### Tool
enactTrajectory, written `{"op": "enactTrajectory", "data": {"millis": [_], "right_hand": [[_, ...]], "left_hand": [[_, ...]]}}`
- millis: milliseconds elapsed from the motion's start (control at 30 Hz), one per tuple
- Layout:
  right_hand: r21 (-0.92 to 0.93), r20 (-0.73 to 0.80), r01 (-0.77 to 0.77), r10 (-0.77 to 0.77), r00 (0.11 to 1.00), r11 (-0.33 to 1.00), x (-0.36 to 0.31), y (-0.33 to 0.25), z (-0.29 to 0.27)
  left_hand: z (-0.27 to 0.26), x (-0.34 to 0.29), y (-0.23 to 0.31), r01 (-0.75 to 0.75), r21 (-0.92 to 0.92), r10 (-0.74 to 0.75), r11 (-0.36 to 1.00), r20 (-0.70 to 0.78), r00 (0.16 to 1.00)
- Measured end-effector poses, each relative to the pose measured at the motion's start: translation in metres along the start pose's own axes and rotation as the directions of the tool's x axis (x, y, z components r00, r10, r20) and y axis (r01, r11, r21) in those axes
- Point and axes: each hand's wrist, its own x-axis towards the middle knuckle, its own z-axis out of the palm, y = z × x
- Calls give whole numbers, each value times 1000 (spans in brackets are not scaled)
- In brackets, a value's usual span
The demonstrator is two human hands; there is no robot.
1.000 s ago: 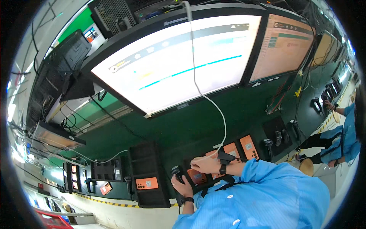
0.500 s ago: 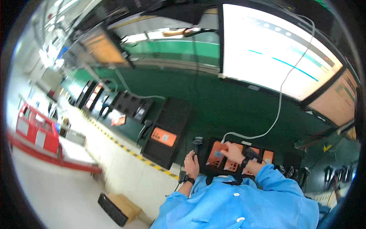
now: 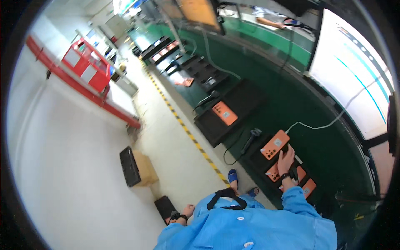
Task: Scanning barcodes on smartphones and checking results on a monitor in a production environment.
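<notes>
My right hand reaches over the black tray on the bench, fingers stretched out beside an orange phone with a white cable plugged into its end. Partly under this hand lies a second orange phone. Closer to my sleeve, another orange phone shows. My left hand is low beside my body, away from the bench; its fingers are too small and blurred to read, and no object shows in it. A black handheld scanner lies on the bench left of the tray.
A black mat farther left bears an orange phone. A bright monitor stands at the right. On the floor are a cardboard box and a black tray. Yellow-black tape runs along the floor; a red rack stands at the wall.
My left hand has let go of the scanner, now on the bench, and moved down to my left side. My right hand has shifted off the cabled phone's plug end. The view has turned left.
</notes>
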Motion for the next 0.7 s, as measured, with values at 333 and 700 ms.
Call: {"op": "enactTrajectory", "data": {"millis": [333,700], "right_hand": [[459,490,-236,-23,872,857,-120,-196,-10],[904,-215,402,-968,126,-149,-245,-631,-36]], "left_hand": [[48,-111,-155,225,-81,-217,971,102,971],[-66,34,-236,-3,-259,-71,966,-276,959]]}}
